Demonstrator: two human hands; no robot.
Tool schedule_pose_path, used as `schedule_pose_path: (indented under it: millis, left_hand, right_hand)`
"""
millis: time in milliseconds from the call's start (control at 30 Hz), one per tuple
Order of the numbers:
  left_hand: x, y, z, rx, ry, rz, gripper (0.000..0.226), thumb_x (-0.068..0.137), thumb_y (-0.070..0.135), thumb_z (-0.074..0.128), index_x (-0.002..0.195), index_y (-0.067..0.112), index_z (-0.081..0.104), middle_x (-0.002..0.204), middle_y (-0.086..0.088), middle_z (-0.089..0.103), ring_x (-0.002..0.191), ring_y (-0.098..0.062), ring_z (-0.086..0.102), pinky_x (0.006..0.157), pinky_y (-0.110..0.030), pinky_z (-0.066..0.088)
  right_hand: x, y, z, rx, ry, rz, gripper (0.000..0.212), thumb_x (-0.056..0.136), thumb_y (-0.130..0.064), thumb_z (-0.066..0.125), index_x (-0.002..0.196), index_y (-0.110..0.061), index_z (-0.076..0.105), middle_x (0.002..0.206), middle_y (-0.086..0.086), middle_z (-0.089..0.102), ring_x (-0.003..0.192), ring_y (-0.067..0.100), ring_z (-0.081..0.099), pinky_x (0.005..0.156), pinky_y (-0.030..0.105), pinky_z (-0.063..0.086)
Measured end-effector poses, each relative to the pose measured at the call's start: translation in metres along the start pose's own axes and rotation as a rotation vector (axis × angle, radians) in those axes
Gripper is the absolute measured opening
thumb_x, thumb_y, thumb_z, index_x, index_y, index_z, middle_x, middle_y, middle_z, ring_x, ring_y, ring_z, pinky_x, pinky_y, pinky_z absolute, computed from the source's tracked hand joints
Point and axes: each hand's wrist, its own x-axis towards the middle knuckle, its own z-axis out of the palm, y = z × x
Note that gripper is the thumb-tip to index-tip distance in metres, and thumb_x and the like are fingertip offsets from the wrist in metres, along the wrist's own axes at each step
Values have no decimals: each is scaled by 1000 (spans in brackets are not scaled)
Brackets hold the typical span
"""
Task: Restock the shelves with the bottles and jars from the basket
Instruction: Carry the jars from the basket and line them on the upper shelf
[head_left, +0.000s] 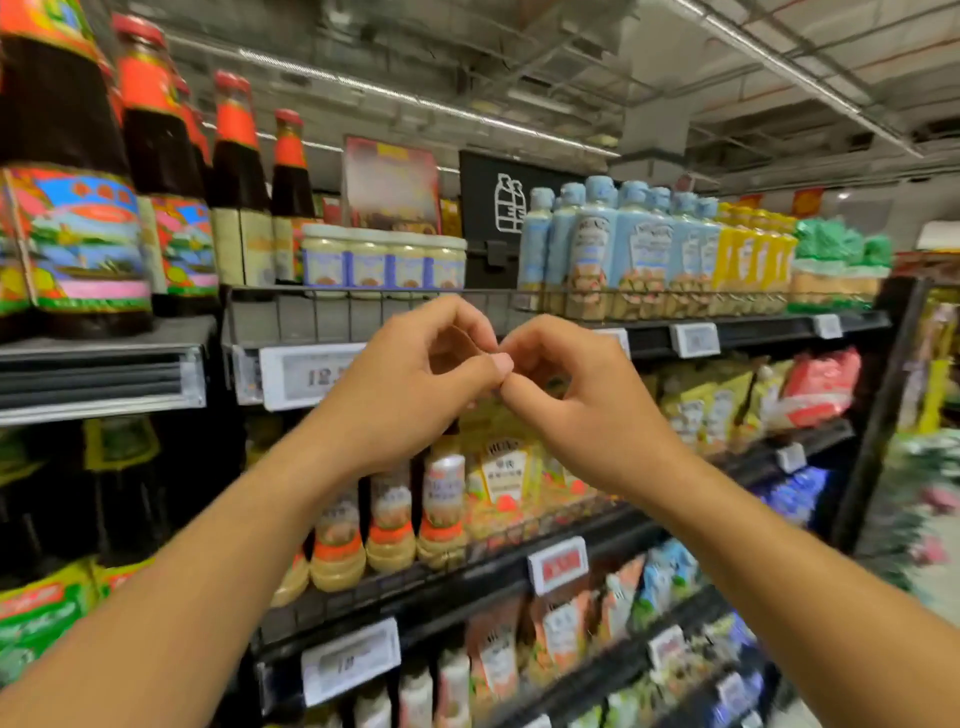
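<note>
**Two hands meet fingertip to fingertip in front of the sauce shelves**

Both forearms reach in from the near edge. The left hand (415, 384) and the right hand (582, 395) come together in the middle of the view. Each has its fingers curled in, and the left thumb tip touches the fingertips of the right. No bottle or jar shows in either hand; they close on nothing that can be seen.

Just behind the hands, on the middle shelf (597, 530), stand upright dressing bottles (389, 525) with orange bands. Yellow-labelled packs stand to their right. Below them, pouches (561, 629) fill a lower shelf, blurred.

Behind the left hand a white price tag (306, 374) is clipped to the top shelf (753, 325). On that shelf, a row of pale jars (384, 262) sits behind the wire rail. To their right stand light blue squeeze bottles (623, 244), then yellow bottles (753, 249), then green packs (841, 244) at the far right.

At the left, tall dark sauce bottles (161, 156) with red caps stand on a separate shelf, close to the camera.
</note>
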Motion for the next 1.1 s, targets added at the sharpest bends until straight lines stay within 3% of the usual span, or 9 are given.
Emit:
schedule_pose_path:
  millis: [133, 267, 400, 533, 633, 733, 967, 1100]
  left_hand:
    - [-19, -16, 52, -228, -41, -86, 10, 82, 27, 68, 87, 22, 62, 74, 0, 68, 70, -15, 67, 69, -33, 59]
    - [-31, -29, 114, -416, -108, -154, 15, 91, 3, 66, 86, 15, 59, 67, 5, 65, 62, -9, 61, 60, -22, 54]
    - [-40, -38, 180, -548, -223, -229, 18, 91, 5, 65, 85, 21, 63, 69, 1, 67, 65, -13, 65, 62, -27, 55]
    - [-39, -36, 248, -650, -342, -317, 9, 92, 10, 65, 92, 19, 64, 75, -3, 70, 70, -17, 69, 67, -30, 59]
    - [-37, -31, 299, -711, -409, -372, 9, 83, 21, 68, 92, 20, 65, 76, -5, 70, 71, -19, 70, 71, -35, 60]
    - [-35, -28, 351, -743, -492, -397, 10, 93, 9, 64, 93, 18, 63, 75, -3, 71, 70, -18, 68, 69, -33, 59]
    - [-30, -12, 457, -787, -597, -466, 8, 95, 5, 61, 96, 13, 62, 77, -5, 73, 71, -18, 69, 69, -30, 58]
    - [-34, -5, 508, -829, -637, -493, 6, 95, 6, 61, 98, 10, 62, 81, -8, 73, 73, -19, 69, 72, -32, 60]
  right_hand:
    - [-51, 15, -11, 37, 40, 130, 3, 88, -22, 66, 86, -23, 66, 75, -13, 66, 70, 5, 60, 61, 16, 43]
    - [-103, 37, -31, 19, 66, 268, 1, 93, -17, 68, 94, -17, 68, 81, -6, 69, 75, 11, 63, 65, 29, 51]
    - [-154, 66, -57, -14, 141, 393, 2, 93, -18, 69, 95, -19, 69, 83, -8, 69, 76, 10, 64, 67, 22, 51]
    - [-199, 93, -94, -13, 286, 532, 11, 88, -32, 71, 94, -23, 70, 83, -7, 71, 76, 12, 67, 68, 28, 53]
    - [-229, 112, -125, -21, 363, 601, 9, 85, -32, 73, 91, -26, 69, 78, -9, 70, 68, 7, 64, 58, 19, 47]
    - [-257, 130, -155, -26, 432, 663, 7, 82, -27, 70, 89, -25, 68, 75, -10, 70, 63, 4, 61, 50, 11, 41]
    - [-321, 162, -224, -52, 548, 813, 14, 91, -9, 70, 90, -23, 69, 78, 3, 71, 68, 13, 62, 55, 17, 44]
    - [-351, 179, -254, -71, 591, 892, 15, 92, -12, 69, 90, -27, 69, 80, 2, 70, 71, 15, 62, 58, 24, 45]
